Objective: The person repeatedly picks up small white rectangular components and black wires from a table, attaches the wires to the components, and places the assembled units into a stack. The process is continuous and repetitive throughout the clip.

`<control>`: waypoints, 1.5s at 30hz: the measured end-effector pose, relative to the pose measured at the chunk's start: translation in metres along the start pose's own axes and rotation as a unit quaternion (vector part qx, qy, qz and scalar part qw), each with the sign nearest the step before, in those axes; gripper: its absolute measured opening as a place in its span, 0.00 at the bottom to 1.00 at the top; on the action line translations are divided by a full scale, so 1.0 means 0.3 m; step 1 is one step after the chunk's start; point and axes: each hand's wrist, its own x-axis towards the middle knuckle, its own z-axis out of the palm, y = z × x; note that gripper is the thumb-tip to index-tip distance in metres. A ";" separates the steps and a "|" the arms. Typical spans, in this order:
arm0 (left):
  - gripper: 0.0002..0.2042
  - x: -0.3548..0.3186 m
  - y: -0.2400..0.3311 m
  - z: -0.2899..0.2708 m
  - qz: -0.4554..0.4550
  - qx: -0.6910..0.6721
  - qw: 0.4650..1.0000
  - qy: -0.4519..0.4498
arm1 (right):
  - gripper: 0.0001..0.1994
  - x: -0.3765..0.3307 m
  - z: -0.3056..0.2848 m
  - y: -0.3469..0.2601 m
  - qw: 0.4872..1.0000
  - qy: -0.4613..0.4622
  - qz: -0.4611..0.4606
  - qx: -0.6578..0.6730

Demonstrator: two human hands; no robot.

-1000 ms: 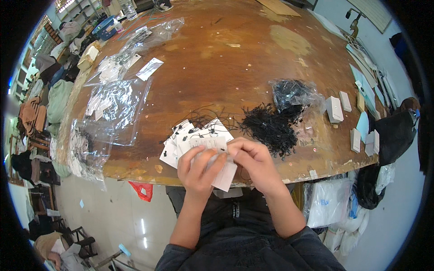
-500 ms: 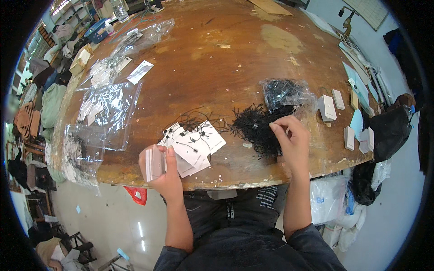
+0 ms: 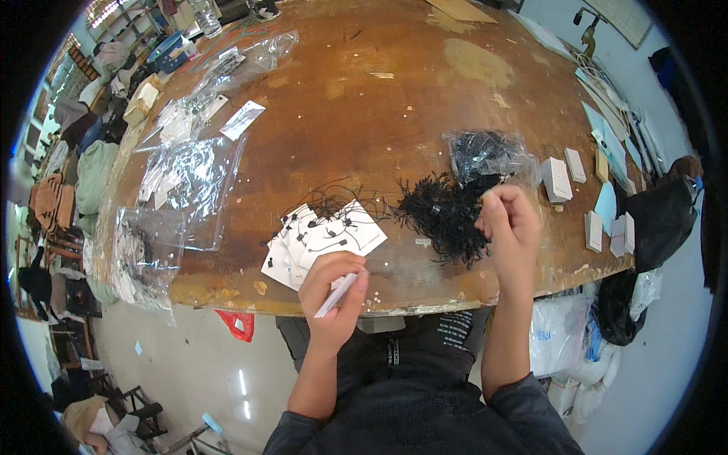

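Observation:
My left hand (image 3: pixel 326 303) is closed round a thin stack of white cards (image 3: pixel 337 294), which shows edge-on over the table's near edge. Just beyond it lies a fanned pile of white hang tags (image 3: pixel 349 233) with black strings attached. My right hand (image 3: pixel 516 239) is closed in a pinch at the right side of a heap of black tag strings (image 3: pixel 440 208). Whatever is between its fingertips is too small or hidden to make out. A clear plastic bag (image 3: pixel 493 155) of more black strings sits behind that heap.
Small stacks of white cards (image 3: pixel 556 180) stand at the table's right side. Clear plastic bags (image 3: pixel 201 189) and loose white tags lie on the left. A blue basket (image 3: pixel 167 51) and a bottle (image 3: pixel 205 17) are at the far left of the worn wooden table (image 3: pixel 341 114).
My left hand has moved right, in front of the tag pile, and turned so its cards show edge-on. My right hand has shifted slightly right and up from the string heap.

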 end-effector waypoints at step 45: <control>0.09 -0.030 0.011 -0.003 -0.321 -0.248 0.912 -0.055 | 0.11 -0.060 0.073 -0.055 0.915 -0.212 -0.018 0.343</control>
